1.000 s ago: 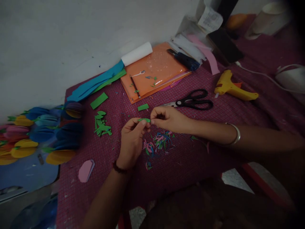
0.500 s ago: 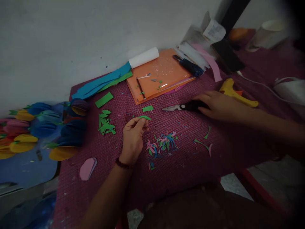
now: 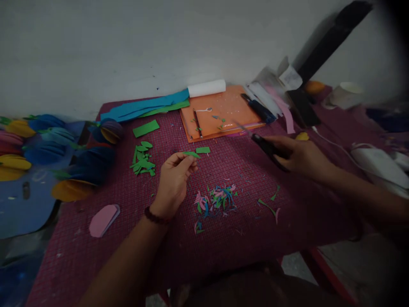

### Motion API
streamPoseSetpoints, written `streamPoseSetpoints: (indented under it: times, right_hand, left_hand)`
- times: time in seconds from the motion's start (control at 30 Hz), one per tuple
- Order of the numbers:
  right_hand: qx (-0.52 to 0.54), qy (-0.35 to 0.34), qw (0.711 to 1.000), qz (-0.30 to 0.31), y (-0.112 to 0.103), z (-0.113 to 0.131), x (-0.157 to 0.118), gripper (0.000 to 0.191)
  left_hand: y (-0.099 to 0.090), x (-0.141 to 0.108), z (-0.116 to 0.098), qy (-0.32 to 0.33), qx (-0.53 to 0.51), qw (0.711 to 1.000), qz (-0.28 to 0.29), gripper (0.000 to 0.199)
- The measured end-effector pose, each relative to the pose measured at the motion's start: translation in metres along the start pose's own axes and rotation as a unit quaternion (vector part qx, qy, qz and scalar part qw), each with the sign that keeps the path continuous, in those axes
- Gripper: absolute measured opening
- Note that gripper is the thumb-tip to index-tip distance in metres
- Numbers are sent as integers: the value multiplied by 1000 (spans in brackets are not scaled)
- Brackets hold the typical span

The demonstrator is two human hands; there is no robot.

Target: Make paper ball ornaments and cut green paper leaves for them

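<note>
Between the fingertips of my left hand (image 3: pixel 174 175) is pinched a small green paper piece (image 3: pixel 191 154), leaf-like in shape. My right hand (image 3: pixel 295 155) is closed on black-handled scissors (image 3: pixel 270 151), lifted above the table, their blades blurred and pointing up to the left. A green paper rectangle (image 3: pixel 203 150) lies just beyond my left fingertips. To the left of that hand rests a pile of green cut pieces (image 3: pixel 142 162), with a larger green strip (image 3: pixel 146 128) behind it. Pink, blue and green paper scraps (image 3: pixel 219 198) are heaped between my hands.
On the purple checked table (image 3: pixel 236 243) lie an orange packet (image 3: pixel 217 104) with a pencil, a blue cutter (image 3: pixel 260 108), blue paper strips (image 3: pixel 147 106), a white roll (image 3: pixel 207 88) and a pink stack (image 3: pixel 104 219). Colourful paper balls (image 3: pixel 79 172) crowd the left; a phone (image 3: pixel 302 108) sits right.
My right hand has raised the scissors off the table, and their blades now tilt upward. My left hand keeps its pinch on the green piece. The camera view has shifted.
</note>
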State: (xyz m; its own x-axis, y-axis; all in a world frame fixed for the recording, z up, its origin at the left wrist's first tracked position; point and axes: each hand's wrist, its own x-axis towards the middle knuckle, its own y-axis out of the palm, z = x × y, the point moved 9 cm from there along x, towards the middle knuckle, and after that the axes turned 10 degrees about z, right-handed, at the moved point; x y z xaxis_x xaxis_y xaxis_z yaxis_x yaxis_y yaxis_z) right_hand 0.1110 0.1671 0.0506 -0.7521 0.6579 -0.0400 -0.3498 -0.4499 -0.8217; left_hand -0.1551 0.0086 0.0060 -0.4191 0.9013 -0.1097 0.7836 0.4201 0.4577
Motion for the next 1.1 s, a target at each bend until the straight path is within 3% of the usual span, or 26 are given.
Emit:
streamPoseSetpoints:
  times: [0.07,0.13,0.27,0.4,0.73,0.9,1.1]
  right_hand:
    - [192,12,980,54,17,13,1,55]
    - [300,-2,946,119,39,36,4,60]
    - [384,-136,888,211,71,94,11,69]
    - [430,-164,850,256,95,116,19,73]
    - [415,-100,847,318,111,120,26,74]
    - [440,-94,831,327,114,122,26,77]
    - [434,-93,835,325,115,127,23,73]
  left_hand:
    - [-2,0,-3,5,-12,1000,-8,14]
    - [-1,-1,-6,10,-28,1000,-11,15]
    - [2,-2,-14,24,-48,999,0,16]
    - [-1,-2,-21,31,-71,997,2,15]
    - [-10,0,-25,52,-86,994,-37,17]
    - [-11,-4,-23,53,-72,994,-69,17]
    - [-8,-7,-24,56,-72,993,-73,18]
